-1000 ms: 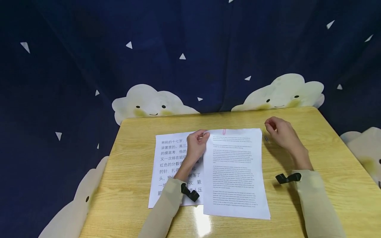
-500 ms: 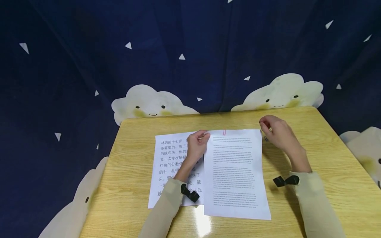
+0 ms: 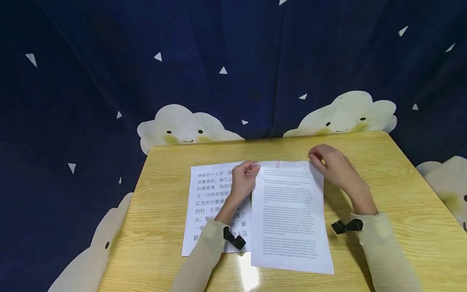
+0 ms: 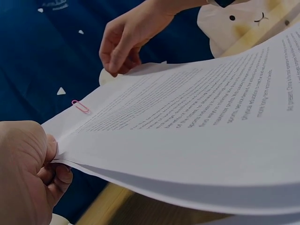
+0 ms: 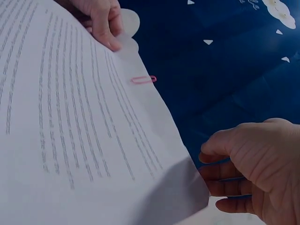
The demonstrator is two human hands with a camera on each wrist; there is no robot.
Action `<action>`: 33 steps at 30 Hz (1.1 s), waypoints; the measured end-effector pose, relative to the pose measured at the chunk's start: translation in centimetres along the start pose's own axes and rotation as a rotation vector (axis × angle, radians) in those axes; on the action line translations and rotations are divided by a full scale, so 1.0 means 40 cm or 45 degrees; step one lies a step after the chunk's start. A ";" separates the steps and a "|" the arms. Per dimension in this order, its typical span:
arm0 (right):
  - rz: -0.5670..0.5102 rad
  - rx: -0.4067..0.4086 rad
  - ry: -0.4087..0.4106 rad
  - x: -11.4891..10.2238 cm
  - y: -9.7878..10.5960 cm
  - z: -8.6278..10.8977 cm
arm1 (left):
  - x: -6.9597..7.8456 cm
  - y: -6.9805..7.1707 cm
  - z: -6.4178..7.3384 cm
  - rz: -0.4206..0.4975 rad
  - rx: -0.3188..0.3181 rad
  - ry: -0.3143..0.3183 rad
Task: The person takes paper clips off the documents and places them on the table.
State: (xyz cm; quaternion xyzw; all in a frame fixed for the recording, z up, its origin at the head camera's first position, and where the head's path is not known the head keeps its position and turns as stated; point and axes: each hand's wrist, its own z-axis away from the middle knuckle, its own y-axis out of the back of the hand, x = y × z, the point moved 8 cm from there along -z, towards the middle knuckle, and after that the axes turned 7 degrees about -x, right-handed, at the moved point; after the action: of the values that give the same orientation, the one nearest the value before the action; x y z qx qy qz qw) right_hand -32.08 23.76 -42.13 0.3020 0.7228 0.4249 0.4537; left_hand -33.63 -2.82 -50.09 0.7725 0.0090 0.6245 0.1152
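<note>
My left hand (image 3: 243,180) pinches the upper left corner of a stack of printed sheets (image 3: 288,219) between thumb and fingers; the left wrist view shows the sheets raised and bowed at that corner. A pink paper clip (image 3: 277,164) sits on the stack's top edge, also visible in the right wrist view as a pink clip (image 5: 143,79). At the upper right corner is my right hand (image 3: 333,166). In the right wrist view its fingers (image 5: 229,185) are loosely bent right at the paper's edge, with the thumb apart from the sheet.
Another sheet (image 3: 208,202) with large Chinese characters lies on the wooden table (image 3: 157,251) to the left, partly beneath my left arm. Behind the table hangs a dark blue curtain (image 3: 255,61) with clouds and white triangles.
My right hand has moved left to the stack's upper right corner. The stack and left hand have shifted slightly right and nearer. A small dark blue clip near the right hand is now hidden.
</note>
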 end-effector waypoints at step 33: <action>-0.219 -0.090 0.119 -0.093 -0.071 -0.012 | 0.026 -0.041 0.018 0.031 -0.089 -0.046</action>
State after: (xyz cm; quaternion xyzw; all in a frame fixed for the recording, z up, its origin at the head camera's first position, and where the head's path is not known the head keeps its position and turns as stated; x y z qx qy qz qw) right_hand -31.15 19.25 -43.08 0.2025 0.7509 0.4234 0.4646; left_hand -32.49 -1.16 -49.53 0.7792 -0.0242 0.6116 0.1346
